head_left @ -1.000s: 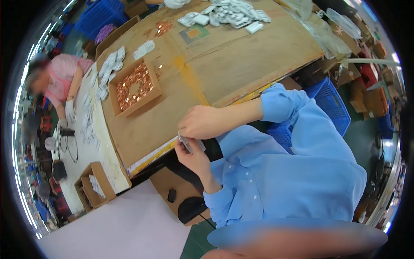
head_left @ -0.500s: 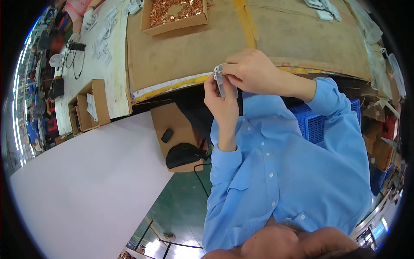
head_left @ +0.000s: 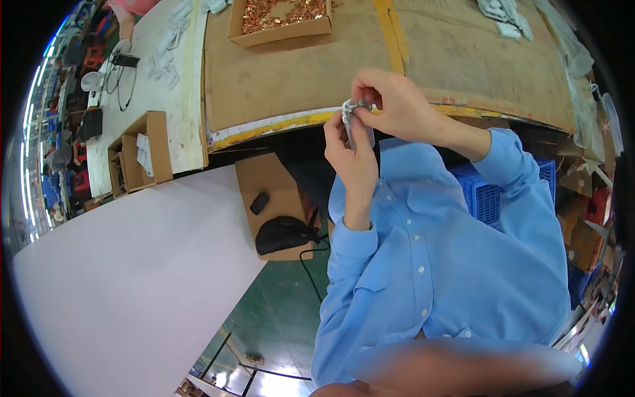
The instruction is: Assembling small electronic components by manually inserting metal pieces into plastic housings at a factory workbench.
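A small white and greyish plastic housing is held upright over the front edge of the workbench. My left hand is closed round its lower part, thumb pressed along the near face. At the top end, my right hand is closed in a pinch against the housing. Something small and greyish shows between its thumb and fingertips, too small to name. A shallow cardboard box of small copper-coloured metal pieces sits on the bench beyond both hands.
The cardboard-covered workbench has a yellow-taped front edge. More white plastic parts lie at its far right. To the left, an open cardboard box stands on a white table, where another person's gloved hand shows. A blue crate is beside me.
My right fingers have opened out slightly at the housing's top, showing the small greyish piece. The whole view has shifted a little, and the other person's hand has drawn back.
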Demonstrator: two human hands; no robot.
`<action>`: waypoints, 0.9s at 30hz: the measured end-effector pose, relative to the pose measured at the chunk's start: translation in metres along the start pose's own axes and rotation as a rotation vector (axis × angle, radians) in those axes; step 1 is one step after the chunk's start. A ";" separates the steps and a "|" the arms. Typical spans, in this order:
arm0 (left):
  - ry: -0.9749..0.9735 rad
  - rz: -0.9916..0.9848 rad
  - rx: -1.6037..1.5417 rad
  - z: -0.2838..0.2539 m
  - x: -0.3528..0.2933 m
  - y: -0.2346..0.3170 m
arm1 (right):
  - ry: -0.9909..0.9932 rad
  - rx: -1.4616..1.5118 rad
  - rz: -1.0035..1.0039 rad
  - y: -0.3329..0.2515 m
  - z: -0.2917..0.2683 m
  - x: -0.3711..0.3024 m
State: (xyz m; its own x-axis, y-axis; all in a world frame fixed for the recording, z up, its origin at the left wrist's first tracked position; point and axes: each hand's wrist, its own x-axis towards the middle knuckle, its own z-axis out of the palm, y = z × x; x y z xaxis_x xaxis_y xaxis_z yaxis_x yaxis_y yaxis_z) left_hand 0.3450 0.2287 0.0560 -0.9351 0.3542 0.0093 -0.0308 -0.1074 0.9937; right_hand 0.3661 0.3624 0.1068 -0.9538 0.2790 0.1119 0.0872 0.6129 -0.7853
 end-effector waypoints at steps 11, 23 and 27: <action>-0.007 0.062 0.125 -0.006 0.000 -0.010 | -0.159 0.021 -0.041 0.010 -0.008 0.004; -0.023 0.100 0.185 -0.003 -0.004 -0.010 | -0.206 -0.185 -0.205 0.013 -0.013 0.003; -0.008 0.086 0.121 -0.001 -0.006 -0.018 | -0.238 -0.223 -0.184 0.015 -0.009 0.001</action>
State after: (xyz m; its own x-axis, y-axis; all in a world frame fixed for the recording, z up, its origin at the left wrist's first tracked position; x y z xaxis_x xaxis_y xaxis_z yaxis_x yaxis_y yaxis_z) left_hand 0.3502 0.2274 0.0376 -0.9298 0.3555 0.0958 0.0928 -0.0256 0.9954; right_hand 0.3688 0.3783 0.1008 -0.9972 -0.0147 0.0732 -0.0564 0.7900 -0.6105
